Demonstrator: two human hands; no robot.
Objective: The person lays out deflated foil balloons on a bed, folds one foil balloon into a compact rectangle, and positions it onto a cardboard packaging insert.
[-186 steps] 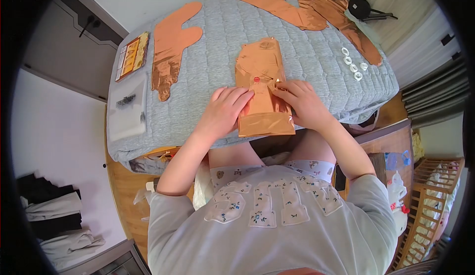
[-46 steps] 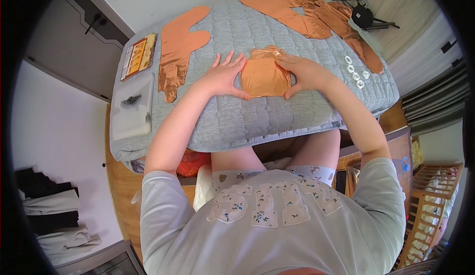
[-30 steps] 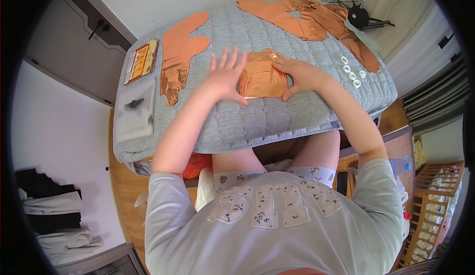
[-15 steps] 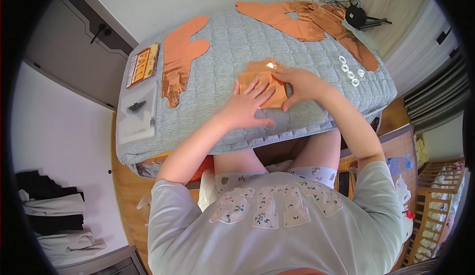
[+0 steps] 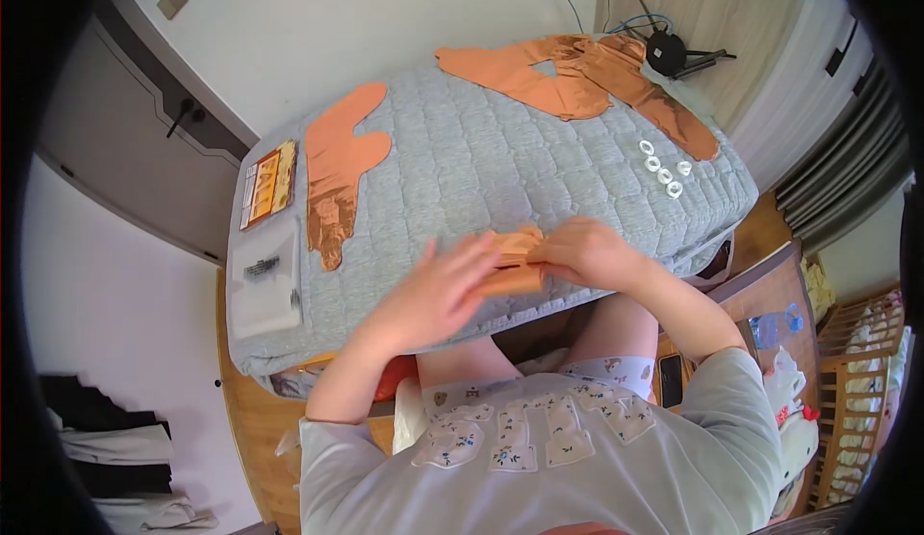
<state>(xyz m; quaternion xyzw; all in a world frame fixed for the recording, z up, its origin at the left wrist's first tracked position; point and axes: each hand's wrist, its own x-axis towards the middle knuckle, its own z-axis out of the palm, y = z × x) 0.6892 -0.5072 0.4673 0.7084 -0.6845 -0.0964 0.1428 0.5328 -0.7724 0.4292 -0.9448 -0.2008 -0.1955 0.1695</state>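
A folded copper-orange foil balloon (image 5: 515,278) lies near the front edge of the bed, bent over on itself in layers. My right hand (image 5: 589,252) pinches its right side with curled fingers. My left hand (image 5: 438,290), slightly blurred, reaches to its left side; the fingers are stretched out and the tips touch or overlap the foil. A flat, unfolded foil balloon (image 5: 342,174) of the same colour lies to the left. More flat copper foil balloons (image 5: 549,83) overlap at the back right.
White ribbon rolls (image 5: 654,164) sit on the right of the grey quilted bed (image 5: 433,179). At left are a printed packet (image 5: 269,185) and a clear plastic bag (image 5: 267,280) with dark contents. A black router (image 5: 666,53) stands at the back right corner.
The balloon piece has come nearer to me and is now folded smaller. My right hand went from resting at its edge to pinching it; my left hand moved off its top. The view tilted up.
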